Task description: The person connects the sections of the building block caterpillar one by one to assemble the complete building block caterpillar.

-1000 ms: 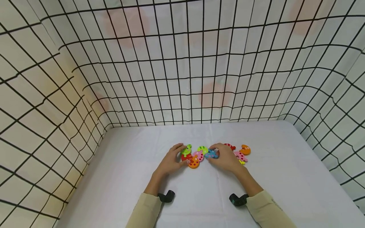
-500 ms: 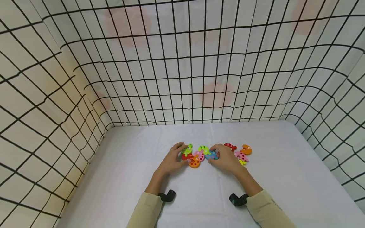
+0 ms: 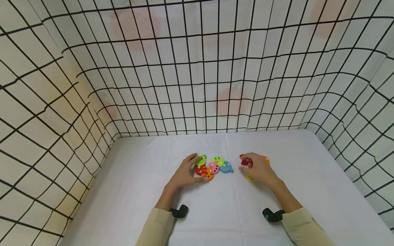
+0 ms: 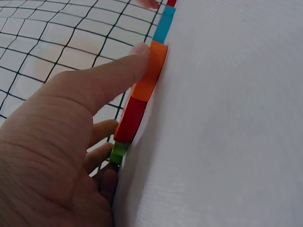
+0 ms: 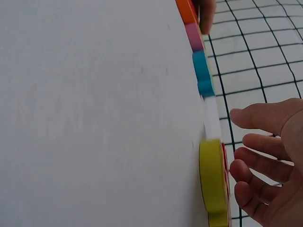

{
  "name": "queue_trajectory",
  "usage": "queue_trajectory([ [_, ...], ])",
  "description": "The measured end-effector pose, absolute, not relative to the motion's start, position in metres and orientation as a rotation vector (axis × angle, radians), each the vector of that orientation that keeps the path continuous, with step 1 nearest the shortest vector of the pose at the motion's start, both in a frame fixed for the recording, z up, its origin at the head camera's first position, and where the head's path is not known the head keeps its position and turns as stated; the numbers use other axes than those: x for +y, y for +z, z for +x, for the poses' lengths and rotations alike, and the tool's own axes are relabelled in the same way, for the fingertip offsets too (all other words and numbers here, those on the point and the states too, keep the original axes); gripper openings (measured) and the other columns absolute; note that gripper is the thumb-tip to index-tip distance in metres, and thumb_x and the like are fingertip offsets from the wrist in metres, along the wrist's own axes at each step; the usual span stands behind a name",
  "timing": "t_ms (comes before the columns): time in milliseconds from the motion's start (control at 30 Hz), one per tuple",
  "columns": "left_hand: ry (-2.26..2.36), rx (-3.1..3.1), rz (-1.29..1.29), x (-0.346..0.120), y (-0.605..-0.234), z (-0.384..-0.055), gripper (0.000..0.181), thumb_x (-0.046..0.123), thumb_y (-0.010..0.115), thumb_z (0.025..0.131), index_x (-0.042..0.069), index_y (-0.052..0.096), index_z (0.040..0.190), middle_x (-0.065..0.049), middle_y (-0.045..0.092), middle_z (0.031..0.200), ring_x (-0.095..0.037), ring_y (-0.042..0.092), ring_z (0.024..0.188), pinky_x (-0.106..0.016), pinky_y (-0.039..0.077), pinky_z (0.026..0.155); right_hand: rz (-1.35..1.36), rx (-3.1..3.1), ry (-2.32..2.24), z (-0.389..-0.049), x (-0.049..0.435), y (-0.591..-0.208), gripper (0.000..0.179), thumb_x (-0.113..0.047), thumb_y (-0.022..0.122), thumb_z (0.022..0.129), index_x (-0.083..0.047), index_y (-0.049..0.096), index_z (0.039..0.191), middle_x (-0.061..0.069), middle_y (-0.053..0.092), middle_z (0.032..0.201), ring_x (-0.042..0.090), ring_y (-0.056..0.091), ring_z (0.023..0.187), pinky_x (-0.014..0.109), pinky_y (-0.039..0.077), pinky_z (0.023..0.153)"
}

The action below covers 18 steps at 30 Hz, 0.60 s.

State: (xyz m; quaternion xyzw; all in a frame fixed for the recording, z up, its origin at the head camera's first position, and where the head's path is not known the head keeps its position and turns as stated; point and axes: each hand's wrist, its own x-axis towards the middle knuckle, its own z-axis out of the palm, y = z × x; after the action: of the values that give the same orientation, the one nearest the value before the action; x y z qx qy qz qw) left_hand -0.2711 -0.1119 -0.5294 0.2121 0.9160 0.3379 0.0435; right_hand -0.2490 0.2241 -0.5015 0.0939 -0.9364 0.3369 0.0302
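Note:
Flat, numbered caterpillar puzzle pieces lie joined in a curved row: a green smiling head (image 3: 200,161), a red piece (image 3: 200,170), an orange piece (image 3: 208,175), a pink piece (image 3: 213,167), a lime-green piece (image 3: 219,161) and a blue piece (image 3: 226,167). My left hand (image 3: 184,173) holds the row's left end, fingers at the head and thumb against the orange piece. Over loose pieces to the right, my right hand (image 3: 259,168) has thumb and fingers apart around a red piece (image 3: 245,161), holding nothing. A yellow piece (image 5: 211,175) sits beneath that hand.
Partly covered by my right hand, another orange piece (image 3: 266,159) lies on the white tabletop (image 3: 215,212). Black grid netting (image 3: 197,82) over pale cloth surrounds the back and sides. A black camera mount (image 3: 180,212) sits on the left wrist, another (image 3: 273,215) on the right.
My right hand has let go of the blue piece and moved right, over the loose pieces. The blue piece stays beside the lime-green one. My left hand stays at the row's left end.

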Motion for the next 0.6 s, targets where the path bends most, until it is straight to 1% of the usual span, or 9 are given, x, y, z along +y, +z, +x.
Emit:
queue_trajectory([
  [100,1.028,2.803,0.638,-0.113,-0.53,-0.271,0.09,0.054,0.082,0.078,0.025,0.046,0.156,-0.003,0.033,0.167,-0.03,0.033,0.153,-0.061,0.037,0.119,0.239,-2.885,1.027,-0.249,0.234,-0.503,0.044,-0.023,0.083,0.086,-0.006,0.069,0.123,0.008,0.067,0.1,0.021,0.054,0.087,0.024,0.05,0.065],
  [167,1.03,2.803,0.619,-0.113,-0.531,-0.272,0.09,0.055,0.082,0.078,0.027,0.046,0.155,-0.001,0.033,0.166,-0.029,0.033,0.153,-0.06,0.038,0.119,0.217,-2.891,1.017,-0.249,0.24,-0.505,0.045,-0.023,0.083,0.086,-0.005,0.068,0.124,0.01,0.067,0.103,0.023,0.055,0.088,0.025,0.052,0.067],
  [267,1.051,2.806,0.599,-0.113,-0.532,-0.272,0.089,0.056,0.083,0.077,0.028,0.048,0.154,-0.001,0.034,0.165,-0.028,0.034,0.152,-0.06,0.038,0.118,0.194,-2.907,1.0,-0.249,0.245,-0.507,0.044,-0.023,0.081,0.087,-0.006,0.067,0.125,0.012,0.068,0.108,0.024,0.057,0.09,0.026,0.053,0.071],
  [367,1.068,2.805,0.579,-0.113,-0.532,-0.272,0.089,0.057,0.083,0.076,0.028,0.049,0.153,0.0,0.035,0.164,-0.028,0.034,0.152,-0.06,0.039,0.118,0.195,-2.91,0.995,-0.25,0.249,-0.507,0.042,-0.023,0.079,0.089,-0.006,0.067,0.126,0.012,0.067,0.112,0.024,0.056,0.091,0.026,0.053,0.072],
  [500,1.092,2.805,0.574,-0.112,-0.532,-0.271,0.089,0.056,0.084,0.075,0.027,0.05,0.152,-0.001,0.036,0.163,-0.027,0.035,0.151,-0.059,0.04,0.117,0.197,-2.9,1.016,-0.252,0.252,-0.505,0.039,-0.021,0.077,0.089,-0.006,0.068,0.124,0.012,0.066,0.109,0.024,0.055,0.089,0.028,0.051,0.07],
  [600,1.099,2.804,0.572,-0.111,-0.531,-0.27,0.089,0.057,0.085,0.075,0.026,0.051,0.152,-0.001,0.037,0.162,-0.028,0.036,0.15,-0.059,0.039,0.118,0.198,-2.902,1.008,-0.25,0.253,-0.504,0.034,-0.021,0.078,0.089,-0.006,0.069,0.119,0.01,0.066,0.102,0.023,0.054,0.088,0.027,0.05,0.069],
])
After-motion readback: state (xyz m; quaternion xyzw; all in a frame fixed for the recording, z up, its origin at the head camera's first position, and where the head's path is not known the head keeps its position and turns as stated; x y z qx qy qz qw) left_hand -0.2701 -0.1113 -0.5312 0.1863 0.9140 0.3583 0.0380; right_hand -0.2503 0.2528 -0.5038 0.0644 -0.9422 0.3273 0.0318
